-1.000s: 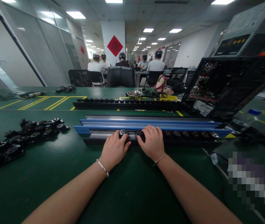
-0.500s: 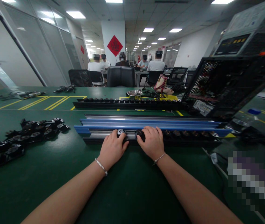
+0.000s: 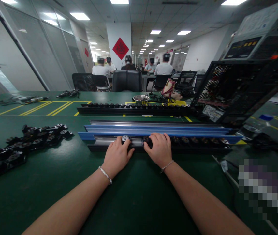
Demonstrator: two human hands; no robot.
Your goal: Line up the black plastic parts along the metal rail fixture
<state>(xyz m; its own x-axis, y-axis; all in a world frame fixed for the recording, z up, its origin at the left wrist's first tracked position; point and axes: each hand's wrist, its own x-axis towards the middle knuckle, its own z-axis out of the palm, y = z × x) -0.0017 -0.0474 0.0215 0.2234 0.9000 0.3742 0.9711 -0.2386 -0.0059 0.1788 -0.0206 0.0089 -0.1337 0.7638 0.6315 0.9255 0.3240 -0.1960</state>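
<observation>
A long black channel (image 3: 202, 150) lies across the table in front of me, its right part filled with a row of black socket modules (image 3: 185, 140). My left hand (image 3: 116, 151) grips a single socket module (image 3: 125, 139) with a light face, sitting in the channel. To its right, my right hand (image 3: 160, 147) has thumb and fingers closed round another black module (image 3: 148, 141) at the left end of the row. Bare silvery metal shows between the two modules. My fingers partly cover both.
Blue rails (image 3: 158, 130) lie just behind the channel. Loose chains of black modules (image 3: 14, 150) are on the left. Farther back are a filled black rail (image 3: 129, 109) and a metal bowl (image 3: 140, 98). An open computer case (image 3: 239, 88) and a bottle (image 3: 256, 125) stand right.
My left hand has shifted very slightly left along the channel with its module. My right hand stays in nearly the same place.
</observation>
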